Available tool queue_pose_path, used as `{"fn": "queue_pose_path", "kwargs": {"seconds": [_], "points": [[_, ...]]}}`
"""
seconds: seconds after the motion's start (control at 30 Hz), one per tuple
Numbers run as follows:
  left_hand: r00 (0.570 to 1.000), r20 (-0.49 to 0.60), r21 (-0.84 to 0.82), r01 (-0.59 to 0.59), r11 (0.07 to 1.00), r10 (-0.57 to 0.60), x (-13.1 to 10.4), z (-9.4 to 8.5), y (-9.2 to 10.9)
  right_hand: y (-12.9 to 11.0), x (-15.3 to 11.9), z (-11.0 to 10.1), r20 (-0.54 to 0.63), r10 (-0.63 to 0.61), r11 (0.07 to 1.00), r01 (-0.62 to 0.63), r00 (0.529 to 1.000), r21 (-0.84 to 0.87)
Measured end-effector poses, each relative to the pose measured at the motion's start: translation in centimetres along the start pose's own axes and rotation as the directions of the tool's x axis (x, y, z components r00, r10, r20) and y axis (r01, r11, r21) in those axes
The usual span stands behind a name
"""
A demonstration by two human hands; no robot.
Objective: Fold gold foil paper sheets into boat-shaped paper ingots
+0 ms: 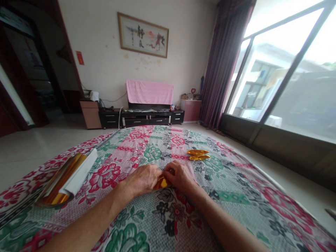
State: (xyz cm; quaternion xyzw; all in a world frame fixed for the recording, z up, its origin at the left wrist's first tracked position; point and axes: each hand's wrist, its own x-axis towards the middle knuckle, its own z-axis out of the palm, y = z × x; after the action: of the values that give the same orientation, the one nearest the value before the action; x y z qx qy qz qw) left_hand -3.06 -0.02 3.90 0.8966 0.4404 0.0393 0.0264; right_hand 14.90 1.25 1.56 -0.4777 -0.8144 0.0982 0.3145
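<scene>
Where both hands (162, 178) meet, gold paper (162, 183) lies pinched between.

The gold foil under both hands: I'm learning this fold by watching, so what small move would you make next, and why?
Probably press the crease flat and lift the fingers to check it. Both the left hand and right hand pinch the gold foil against the floral cloth, hiding most of it. Two finished gold pieces lie beyond, long and pointed, suggesting the shape to match.

surface: floral cloth (157, 217) | on it: gold-paper stack (65, 178); two folded gold pieces (198, 155)
</scene>
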Motion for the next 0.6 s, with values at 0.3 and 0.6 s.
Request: {"fn": "queue_pose_path", "kwargs": {"seconds": [0.3, 0.6], "points": [[0.998, 0.053, 0.054, -0.019, 0.998, 0.016, -0.1, -0.3, -0.2, 0.5, -0.1, 0.2, 0.023, -0.079, 0.997, 0.079, 0.997, 0.024], [0.991, 0.122, 0.032, -0.067, 0.997, 0.063, -1.2, -1.8, -1.9, 0.4, -0.1, 0.1, 0.006, -0.071, 0.996, 0.07, 0.997, 0.061]]}}
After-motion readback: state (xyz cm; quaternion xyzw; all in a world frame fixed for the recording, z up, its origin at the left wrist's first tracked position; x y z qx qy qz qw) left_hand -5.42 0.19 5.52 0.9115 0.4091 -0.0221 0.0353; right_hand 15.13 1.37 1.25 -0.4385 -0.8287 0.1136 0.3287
